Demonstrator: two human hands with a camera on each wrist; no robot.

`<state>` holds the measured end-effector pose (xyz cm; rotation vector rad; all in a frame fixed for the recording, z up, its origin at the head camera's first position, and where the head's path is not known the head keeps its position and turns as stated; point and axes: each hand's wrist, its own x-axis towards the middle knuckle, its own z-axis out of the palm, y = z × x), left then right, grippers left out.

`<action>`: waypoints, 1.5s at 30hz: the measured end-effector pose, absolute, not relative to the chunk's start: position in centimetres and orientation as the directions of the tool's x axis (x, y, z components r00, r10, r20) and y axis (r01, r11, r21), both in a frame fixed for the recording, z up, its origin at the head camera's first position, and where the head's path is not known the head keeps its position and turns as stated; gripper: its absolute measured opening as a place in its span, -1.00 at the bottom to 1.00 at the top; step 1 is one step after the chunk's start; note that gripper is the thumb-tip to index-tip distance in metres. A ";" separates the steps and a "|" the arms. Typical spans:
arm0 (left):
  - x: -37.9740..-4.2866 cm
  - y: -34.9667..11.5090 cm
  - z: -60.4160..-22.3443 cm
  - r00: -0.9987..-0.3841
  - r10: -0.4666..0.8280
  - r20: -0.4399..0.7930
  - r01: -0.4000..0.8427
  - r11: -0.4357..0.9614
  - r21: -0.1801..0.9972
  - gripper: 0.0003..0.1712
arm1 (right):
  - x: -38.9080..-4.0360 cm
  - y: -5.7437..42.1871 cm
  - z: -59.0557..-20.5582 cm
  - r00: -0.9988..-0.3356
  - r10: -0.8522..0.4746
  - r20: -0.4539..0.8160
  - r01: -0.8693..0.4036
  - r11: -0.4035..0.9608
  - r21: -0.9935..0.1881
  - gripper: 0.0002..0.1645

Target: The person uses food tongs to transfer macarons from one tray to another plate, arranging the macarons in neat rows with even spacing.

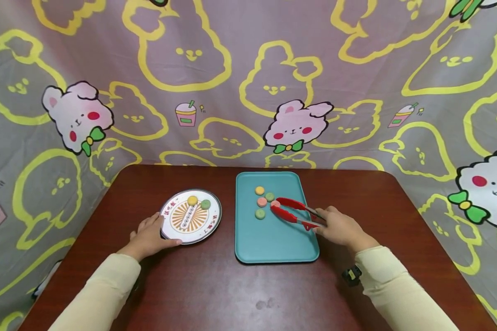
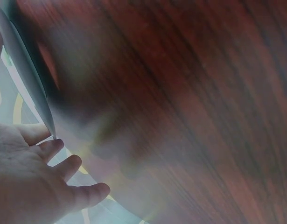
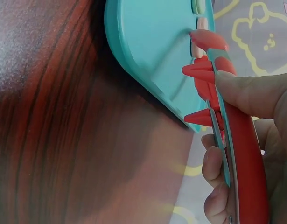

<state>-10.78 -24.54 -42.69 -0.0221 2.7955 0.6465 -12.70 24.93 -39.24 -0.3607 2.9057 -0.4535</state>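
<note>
My right hand (image 1: 340, 228) grips red-handled tongs (image 3: 246, 163), thumb on one arm and fingers curled round the other. The red tong tips are spread over the teal tray (image 1: 273, 243), right at a pink macaron (image 1: 275, 204). Close by lie another pink macaron (image 1: 262, 202), a yellow one (image 1: 259, 190) and two green ones (image 1: 269, 196). At the left, my left hand (image 1: 151, 236) rests against the rim of a white patterned plate (image 1: 178, 230), fingers extended and thumb along the near edge. A yellow macaron (image 1: 192, 200) and a green macaron (image 1: 205, 204) sit on that plate.
Everything stands on a dark reddish-brown wooden table (image 1: 248, 294). Behind it and at both sides hangs a curtain (image 1: 232, 78) printed with cartoon bunnies. A small black device (image 1: 351, 275) is at my right wrist.
</note>
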 end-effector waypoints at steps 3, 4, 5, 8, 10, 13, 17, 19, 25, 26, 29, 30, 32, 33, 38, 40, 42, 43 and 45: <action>-10.6 -24.7 -42.8 -0.963 0.049 -0.265 -0.072 0.900 0.429 0.40 | -12.5 24.9 -39.4 -0.954 -0.261 -0.148 -0.202 0.924 -0.325 -0.20; -10.5 -24.7 -42.9 -0.963 0.049 -0.266 -0.072 0.901 0.427 0.40 | -12.4 24.9 -39.5 -0.954 -0.260 -0.149 -0.201 0.924 -0.325 -0.20; -10.5 -24.7 -42.9 -0.962 0.047 -0.267 -0.074 0.902 0.425 0.41 | -12.4 24.9 -39.5 -0.954 -0.260 -0.149 -0.201 0.924 -0.325 -0.20; -10.4 -24.6 -43.0 -0.961 0.044 -0.274 -0.078 0.906 0.417 0.40 | -12.2 25.0 -39.7 -0.953 -0.262 -0.149 -0.203 0.923 -0.326 -0.20; -10.4 -24.5 -43.0 -0.960 0.043 -0.277 -0.080 0.906 0.417 0.40 | -12.1 25.2 -39.6 -0.954 -0.265 -0.142 -0.207 0.922 -0.327 -0.20; -10.6 -24.2 -42.9 -0.959 0.043 -0.279 -0.082 0.903 0.421 0.39 | -12.0 25.5 -39.4 -0.955 -0.269 -0.129 -0.214 0.919 -0.332 -0.22; -10.8 -24.1 -42.9 -0.963 0.042 -0.268 -0.078 0.902 0.425 0.38 | -11.9 25.9 -39.2 -0.956 -0.265 -0.123 -0.212 0.918 -0.334 -0.24; -10.8 -24.1 -42.9 -0.963 0.044 -0.267 -0.075 0.904 0.420 0.37 | -11.9 26.0 -39.2 -0.955 -0.266 -0.128 -0.211 0.918 -0.336 -0.23; -10.9 -24.1 -42.8 -0.959 0.042 -0.279 -0.081 0.907 0.414 0.38 | -12.1 26.1 -39.0 -0.958 -0.261 -0.121 -0.207 0.918 -0.339 -0.25; -10.9 -24.1 -42.7 -0.960 0.040 -0.279 -0.082 0.907 0.413 0.38 | -12.1 26.1 -39.0 -0.958 -0.260 -0.119 -0.206 0.918 -0.340 -0.26; -10.9 -24.2 -42.6 -0.960 0.041 -0.275 -0.078 0.910 0.407 0.38 | -12.3 26.1 -39.0 -0.958 -0.259 -0.120 -0.205 0.916 -0.344 -0.25; -10.9 -24.2 -42.6 -0.960 0.041 -0.277 -0.079 0.911 0.406 0.38 | -12.3 26.1 -39.0 -0.959 -0.258 -0.119 -0.204 0.916 -0.344 -0.25; -10.9 -24.2 -42.5 -0.959 0.041 -0.279 -0.080 0.911 0.406 0.38 | -12.4 26.1 -39.0 -0.960 -0.255 -0.118 -0.201 0.916 -0.347 -0.24; -10.9 -24.3 -42.5 -0.960 0.041 -0.278 -0.078 0.910 0.406 0.38 | -12.5 26.0 -38.9 -0.959 -0.258 -0.116 -0.204 0.915 -0.349 -0.24; -10.9 -24.4 -42.4 -0.961 0.038 -0.273 -0.078 0.913 0.401 0.37 | -12.8 25.3 -38.5 -0.957 -0.274 -0.090 -0.228 0.909 -0.349 -0.24; -10.9 -24.4 -42.4 -0.961 0.038 -0.274 -0.077 0.914 0.398 0.37 | -12.9 24.9 -38.2 -0.956 -0.282 -0.076 -0.240 0.906 -0.348 -0.26; -10.9 -24.4 -42.4 -0.960 0.039 -0.276 -0.077 0.914 0.398 0.37 | -13.1 24.4 -38.0 -0.954 -0.291 -0.068 -0.250 0.901 -0.354 -0.26; -10.9 -24.4 -42.4 -0.960 0.040 -0.275 -0.076 0.914 0.398 0.38 | -13.2 24.2 -37.8 -0.953 -0.297 -0.063 -0.256 0.898 -0.359 -0.25; -10.9 -24.5 -42.4 -0.960 0.040 -0.276 -0.076 0.913 0.400 0.38 | -13.4 23.6 -37.6 -0.950 -0.305 -0.059 -0.264 0.892 -0.367 -0.23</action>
